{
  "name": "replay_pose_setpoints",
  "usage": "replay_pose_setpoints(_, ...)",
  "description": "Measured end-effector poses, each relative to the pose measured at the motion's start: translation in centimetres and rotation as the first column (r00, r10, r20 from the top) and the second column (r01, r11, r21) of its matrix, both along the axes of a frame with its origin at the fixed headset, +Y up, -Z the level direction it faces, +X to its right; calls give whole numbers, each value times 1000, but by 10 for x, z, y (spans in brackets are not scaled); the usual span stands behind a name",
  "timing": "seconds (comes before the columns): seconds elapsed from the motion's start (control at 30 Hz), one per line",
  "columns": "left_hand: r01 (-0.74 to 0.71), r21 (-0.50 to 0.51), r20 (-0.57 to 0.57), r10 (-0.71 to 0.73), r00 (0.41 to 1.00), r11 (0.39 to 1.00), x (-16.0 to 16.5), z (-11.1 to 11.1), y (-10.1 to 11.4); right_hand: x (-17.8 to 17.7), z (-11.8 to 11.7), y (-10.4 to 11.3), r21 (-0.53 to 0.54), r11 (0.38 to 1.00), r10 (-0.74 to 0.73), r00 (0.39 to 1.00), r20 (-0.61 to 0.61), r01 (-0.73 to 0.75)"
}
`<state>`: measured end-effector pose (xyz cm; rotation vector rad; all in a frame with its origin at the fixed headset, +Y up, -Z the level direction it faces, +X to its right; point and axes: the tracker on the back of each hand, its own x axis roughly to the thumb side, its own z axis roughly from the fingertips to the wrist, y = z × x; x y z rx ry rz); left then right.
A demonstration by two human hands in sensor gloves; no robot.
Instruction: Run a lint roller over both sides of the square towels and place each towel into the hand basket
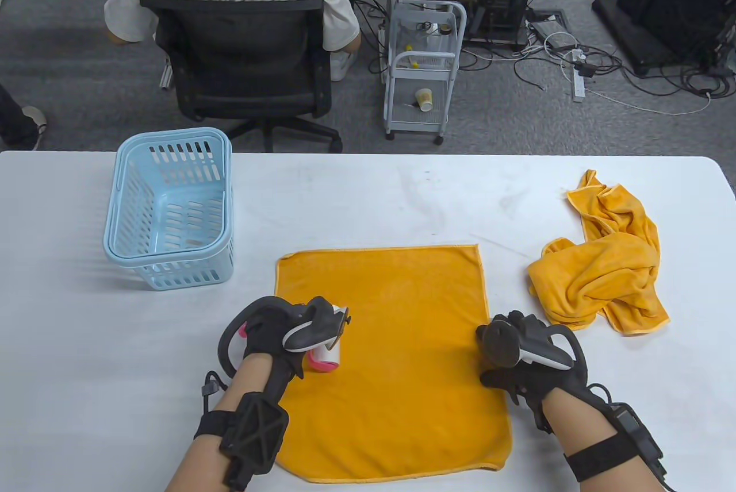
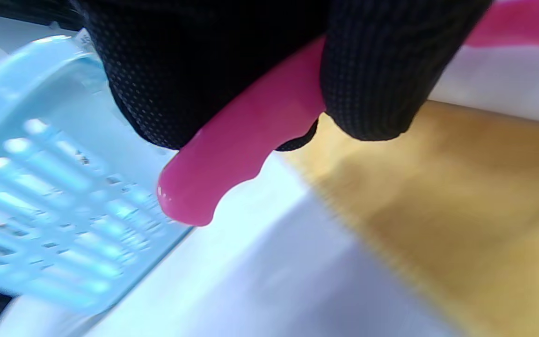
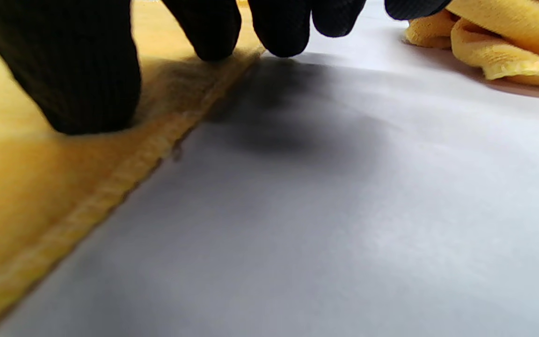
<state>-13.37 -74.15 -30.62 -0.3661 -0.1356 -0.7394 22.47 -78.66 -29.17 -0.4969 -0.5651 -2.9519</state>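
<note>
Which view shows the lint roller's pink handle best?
Left wrist view: the pink handle fills the frame, gripped by the left hand. Table view shows only slivers of it under the tracker. Right wrist view shows none.

Fuzzy cloth towel [image 1: 402, 342], glossy plastic roller handle [image 2: 232, 154]

Orange towel [image 1: 402, 354]: spread flat on the counter [image 1: 402, 193]. Lint roller [image 1: 328, 351]: pink handle, white roll, lying on that towel's left part. Second orange towel [image 1: 604, 268]: crumpled, far right. Light-blue slotted basket [image 1: 172, 216]: upright, far left.
</note>
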Motion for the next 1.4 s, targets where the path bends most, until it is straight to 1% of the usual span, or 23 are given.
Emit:
replay_pose_setpoints(0.03, 20, 6, -7, -20, 1000, 1000, -7, 1, 4, 0, 0, 0, 0, 1000, 1, 1000, -1, -1)
replay_pose_setpoints(0.07, -1, 1, -19, 1, 1000, 1000, -10, 2, 6, 0, 0, 0, 1, 1000, 3, 1000, -2, -3)
replay_pose_setpoints(0.1, -45, -9, -32, 44, 999, 999, -11, 2, 8, 0, 0, 0, 1, 1000, 3, 1000, -2, -3)
replay_pose_setpoints(0.17, -194, -31, -39, 192, 981, 981, -5, 7, 13, 0, 0, 0, 1, 1000, 2, 1000, -2, -2)
replay_pose_setpoints(0.23, -336, -51, -1, 336, 942, 941, 15, 14, 18, 0, 0, 0, -1, 1000, -2, 1000, -1, 2)
replay_pose_setpoints(0.3, -420, -89, 53, 425, 904, 903, 41, 19, 18, 0, 0, 0, -2, 1000, -3, 1000, 0, 3)
replay_pose_setpoints(0.43, -478, -164, 143, 500, 854, 863, 88, 28, 10, 0, 1, -1, -2, 1000, -6, 1000, 2, 6)
replay_pose_setpoints(0.5, -471, -184, 162, 499, 851, 863, 101, 30, 3, 0, 1, -1, -3, 1000, -8, 1000, 4, 8)
replay_pose_setpoints(0.57, -432, -194, 167, 464, 870, 881, 107, 30, -5, 0, 0, -1, -5, 1000, -9, 1000, 4, 9)
replay_pose_setpoints(0.63, -344, -161, 188, 371, 909, 925, 101, 30, -11, 0, 0, -1, -5, 1000, -6, 1000, 4, 6)
replay_pose_setpoints(0.73, -319, -146, 131, 338, 932, 937, 77, 29, -12, 0, 0, -1, -3, 1000, -4, 1000, 3, 4)
replay_pose_setpoints(0.8, -230, -102, 104, 240, 965, 968, 50, 28, -10, 0, 0, -1, -2, 1000, -3, 1000, 4, 3)
replay_pose_setpoints(0.87, -146, -71, 78, 152, 985, 987, 29, 29, -8, 0, 0, -1, -2, 1000, -3, 1000, 5, 3)
replay_pose_setpoints(0.97, -55, -48, 16, 55, 998, 997, -4, 29, -4, 0, 0, -1, -4, 1000, -3, 1000, 5, 3)
replay_pose_setpoints(1.0, -38, -41, 10, 39, 999, 998, -11, 30, -1, 0, 0, -1, -3, 1000, -2, 1000, 5, 2)
replay_pose_setpoints(1.03, -51, -52, 1, 51, 999, 997, -15, 31, 3, 0, 0, -1, -3, 1000, -2, 1000, 4, 2)
replay_pose_setpoints(1.07, -95, -62, -4, 95, 995, 994, -16, 32, 8, 0, 0, -1, -3, 1000, -2, 1000, 5, 2)
replay_pose_setpoints(1.17, -281, -85, 38, 285, 958, 956, 2, 40, 18, 0, 0, -1, -3, 1000, -5, 1000, 6, 5)
replay_pose_setpoints(1.23, -413, -147, 102, 429, 897, 899, 33, 45, 19, 0, 0, -1, -4, 1000, -6, 1000, 7, 6)
replay_pose_setpoints(1.3, -464, -200, 159, 496, 854, 863, 64, 51, 16, 1, 0, -1, -5, 1000, -8, 1000, 8, 8)
replay_pose_setpoints(1.4, -464, -253, 236, 519, 821, 849, 103, 59, 6, 1, 0, -1, -5, 1000, -9, 1000, 10, 9)
